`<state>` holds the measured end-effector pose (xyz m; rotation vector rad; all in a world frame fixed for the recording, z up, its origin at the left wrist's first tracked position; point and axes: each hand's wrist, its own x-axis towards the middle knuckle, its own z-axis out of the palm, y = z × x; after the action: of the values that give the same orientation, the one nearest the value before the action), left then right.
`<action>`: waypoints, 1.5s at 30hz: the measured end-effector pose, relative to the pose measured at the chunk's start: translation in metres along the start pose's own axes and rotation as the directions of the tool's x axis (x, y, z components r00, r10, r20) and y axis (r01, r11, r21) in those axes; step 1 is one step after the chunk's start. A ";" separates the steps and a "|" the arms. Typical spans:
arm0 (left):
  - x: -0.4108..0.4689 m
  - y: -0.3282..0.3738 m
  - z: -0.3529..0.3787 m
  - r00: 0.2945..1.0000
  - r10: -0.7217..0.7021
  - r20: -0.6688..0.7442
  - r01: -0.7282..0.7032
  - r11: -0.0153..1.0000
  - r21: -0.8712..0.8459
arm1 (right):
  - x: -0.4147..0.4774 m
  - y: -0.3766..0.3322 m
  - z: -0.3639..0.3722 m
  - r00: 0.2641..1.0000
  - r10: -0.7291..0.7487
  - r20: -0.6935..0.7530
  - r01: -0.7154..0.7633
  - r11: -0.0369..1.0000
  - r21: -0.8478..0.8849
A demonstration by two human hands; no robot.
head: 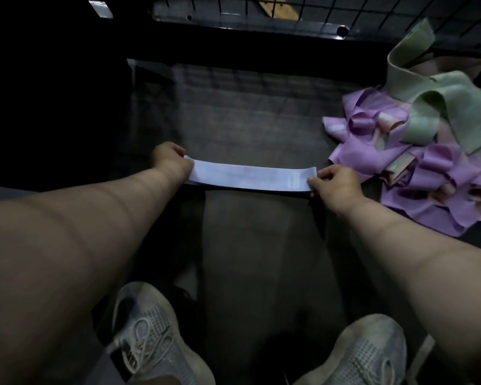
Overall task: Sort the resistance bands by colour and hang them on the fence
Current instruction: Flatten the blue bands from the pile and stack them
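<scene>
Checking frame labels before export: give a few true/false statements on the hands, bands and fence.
1. The left hand and right hand each pinch one end of the pale blue band. True.
2. The pile of loose bands holds purple and green ones. True.
3. The pile lies on the person's left. False: on the right.
4. A wire fence crosses the top of the view. True.
5. The pale blue band hangs on the fence. False: the hands hold it, short of the fence.

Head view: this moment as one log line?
left hand: pinches end of light-blue resistance band | right hand: pinches other end | band: flat, not hung | pile of purple and green bands: right | wire fence: ahead
</scene>
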<state>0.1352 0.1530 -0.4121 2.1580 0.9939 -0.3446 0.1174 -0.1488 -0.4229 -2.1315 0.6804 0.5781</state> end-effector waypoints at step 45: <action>-0.005 -0.023 0.005 0.618 0.564 0.547 -0.768 0.286 0.572 | -0.003 -0.011 0.028 0.774 -0.492 0.398 0.609 0.407 -0.681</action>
<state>0.1150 0.1570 -0.4249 2.9657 -0.4504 -0.6719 0.1172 -0.1190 -0.4307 -2.8788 -0.5399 0.7014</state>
